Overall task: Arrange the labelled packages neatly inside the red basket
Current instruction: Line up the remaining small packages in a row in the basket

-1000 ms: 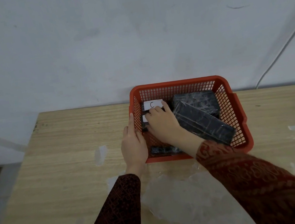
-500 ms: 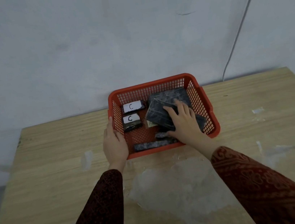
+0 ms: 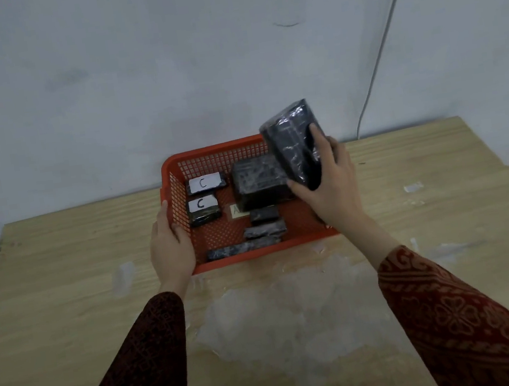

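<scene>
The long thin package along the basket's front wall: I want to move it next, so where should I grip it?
Pinch the long thin package from above, mid-length, across its narrow width. It lies flat beside the red basket's front wall, which probably blocks a grip from the side.

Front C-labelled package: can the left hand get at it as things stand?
Probably yes, once it lets go. The left hand is closed on the red basket wall just beside the front C-labelled package, which lies uncovered; the right hand holds the large black package clear, over the far corner.
</scene>
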A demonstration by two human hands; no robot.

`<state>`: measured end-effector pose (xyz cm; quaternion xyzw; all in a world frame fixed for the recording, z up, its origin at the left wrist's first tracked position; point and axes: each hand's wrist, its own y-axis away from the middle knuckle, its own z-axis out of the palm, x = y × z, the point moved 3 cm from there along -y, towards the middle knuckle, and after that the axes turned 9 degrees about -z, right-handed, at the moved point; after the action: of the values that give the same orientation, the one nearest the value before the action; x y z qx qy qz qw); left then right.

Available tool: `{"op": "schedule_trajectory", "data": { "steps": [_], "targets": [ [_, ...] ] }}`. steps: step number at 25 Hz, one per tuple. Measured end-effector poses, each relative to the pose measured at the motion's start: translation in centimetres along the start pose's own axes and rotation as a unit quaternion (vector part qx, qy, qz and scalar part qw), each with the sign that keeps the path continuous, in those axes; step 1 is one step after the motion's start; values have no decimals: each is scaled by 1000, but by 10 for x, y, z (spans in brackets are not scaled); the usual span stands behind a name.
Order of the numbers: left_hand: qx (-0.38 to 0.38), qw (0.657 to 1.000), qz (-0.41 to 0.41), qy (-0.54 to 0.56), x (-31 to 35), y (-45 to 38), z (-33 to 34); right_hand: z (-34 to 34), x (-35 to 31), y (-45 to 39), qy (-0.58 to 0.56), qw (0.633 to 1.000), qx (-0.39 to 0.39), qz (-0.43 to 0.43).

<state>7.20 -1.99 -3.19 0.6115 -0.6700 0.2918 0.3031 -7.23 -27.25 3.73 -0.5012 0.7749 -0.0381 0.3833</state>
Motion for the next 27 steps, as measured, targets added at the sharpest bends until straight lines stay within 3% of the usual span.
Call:
{"op": "schedule_trajectory", "data": {
  "steps": [4, 8, 14, 17, 20, 22, 23, 25, 27],
  "targets": [
    [40, 999, 19, -5, 0, 0, -3, -23, 64, 24, 28, 989, 9, 148],
    [43, 998, 41, -19, 3, 2, -2, -15, 108, 73, 70, 952, -54, 294],
    [10, 1000, 14, 4, -3, -2, 2, 12, 109, 107, 81, 932, -154, 318],
    [5, 1000, 10, 14, -5, -3, 3, 6, 101, 99, 6, 940, -86, 330],
    [0, 1000, 2, 21, -6, -3, 4, -19, 66, 64, -40, 971, 105, 210],
    [1, 1000, -4, 30, -7, -4, 3, -19, 30, 32, -62, 985, 119, 108],
    [1, 999, -7, 35, -7, -5, 3, -7, 14, 17, -86, 991, 71, 68],
    [1, 999, -10, 41, -9, -6, 2, 34, -7, -2, -101, 989, -103, -22],
    [1, 999, -10, 41, -9, -6, 2, 78, -12, -6, -3, 948, -295, -122]
  ]
}}
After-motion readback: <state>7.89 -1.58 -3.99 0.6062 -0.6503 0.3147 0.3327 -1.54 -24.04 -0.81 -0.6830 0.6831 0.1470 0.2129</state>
